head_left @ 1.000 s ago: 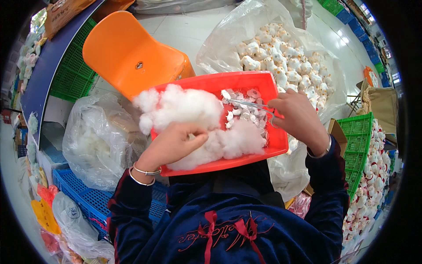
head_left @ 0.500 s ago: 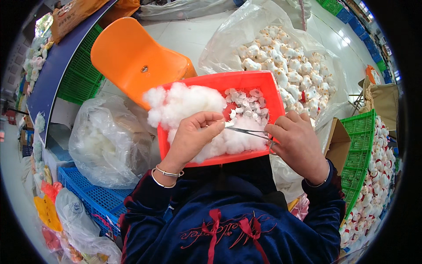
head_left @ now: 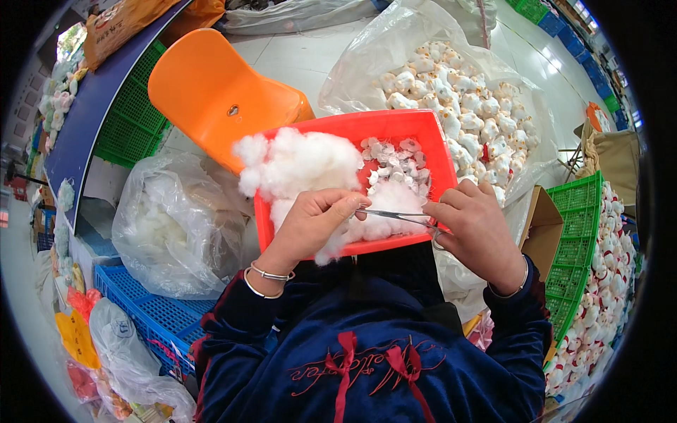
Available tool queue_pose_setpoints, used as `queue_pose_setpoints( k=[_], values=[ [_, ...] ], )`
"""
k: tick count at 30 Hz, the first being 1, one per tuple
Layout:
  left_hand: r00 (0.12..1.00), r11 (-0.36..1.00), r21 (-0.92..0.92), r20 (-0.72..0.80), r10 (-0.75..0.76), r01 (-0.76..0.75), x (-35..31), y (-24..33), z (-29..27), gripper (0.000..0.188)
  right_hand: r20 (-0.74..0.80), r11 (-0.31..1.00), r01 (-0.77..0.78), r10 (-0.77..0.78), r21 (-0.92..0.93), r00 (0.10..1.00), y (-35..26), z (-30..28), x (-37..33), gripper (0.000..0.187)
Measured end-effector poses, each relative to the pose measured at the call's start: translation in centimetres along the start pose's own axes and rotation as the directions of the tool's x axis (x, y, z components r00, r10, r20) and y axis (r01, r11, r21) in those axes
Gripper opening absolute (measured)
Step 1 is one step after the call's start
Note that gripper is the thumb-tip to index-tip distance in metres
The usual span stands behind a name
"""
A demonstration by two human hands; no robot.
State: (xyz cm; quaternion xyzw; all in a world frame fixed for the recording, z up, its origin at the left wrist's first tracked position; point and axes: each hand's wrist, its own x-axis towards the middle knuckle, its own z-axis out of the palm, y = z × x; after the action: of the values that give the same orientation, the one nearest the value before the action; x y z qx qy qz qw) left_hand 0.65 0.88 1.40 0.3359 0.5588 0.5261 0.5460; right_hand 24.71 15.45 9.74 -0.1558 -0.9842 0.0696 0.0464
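The left hand (head_left: 317,220) pinches a small white piece (head_left: 362,214), mostly hidden by the fingertips, between thumb and forefinger. The right hand (head_left: 476,229) grips slim silver metal scissor-handled forceps (head_left: 396,214), their tips reaching left to the left fingertips. Both hands are above the near side of a shallow red plastic tray (head_left: 443,169). Fluffy white stuffing (head_left: 307,166) fills its left and near parts; small whitish translucent pieces (head_left: 398,168) lie at its far right. Beyond the tray, an orange plastic chair (head_left: 211,95) stands far left, and a large clear plastic bag (head_left: 356,81) of small white plush toys (head_left: 486,127) far right. A blue plastic crate (head_left: 151,303) sits near left, a green plastic crate (head_left: 575,243) right.
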Motion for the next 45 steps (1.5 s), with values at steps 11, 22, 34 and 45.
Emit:
queue_pose_setpoints(
  k=[11,22,34,45],
  values=[
    [0.985,0.976,-0.201,-0.170,0.043,-0.078,-0.1,-2.4,-0.1,0.018,0.085,0.984,-0.063,0.049,0.167,0.995,0.2,0.7,-0.8,0.033],
    [0.982,0.983,-0.164,-0.183,0.053,-0.083,-0.6,-1.8,0.1,0.016,0.089,0.979,-0.096,0.080,0.182,0.993,-0.1,1.4,0.3,0.033],
    [0.984,0.997,-0.050,-0.172,0.056,-0.065,-1.4,-0.5,0.7,0.024,0.134,0.934,-0.144,0.105,0.326,0.985,-0.2,2.1,0.7,0.065],
    [0.976,0.982,-0.088,-0.151,0.155,-0.170,-1.5,-1.1,0.2,0.021,0.162,0.796,-0.099,0.001,0.597,0.987,1.2,2.6,0.6,0.033]
  ],
)
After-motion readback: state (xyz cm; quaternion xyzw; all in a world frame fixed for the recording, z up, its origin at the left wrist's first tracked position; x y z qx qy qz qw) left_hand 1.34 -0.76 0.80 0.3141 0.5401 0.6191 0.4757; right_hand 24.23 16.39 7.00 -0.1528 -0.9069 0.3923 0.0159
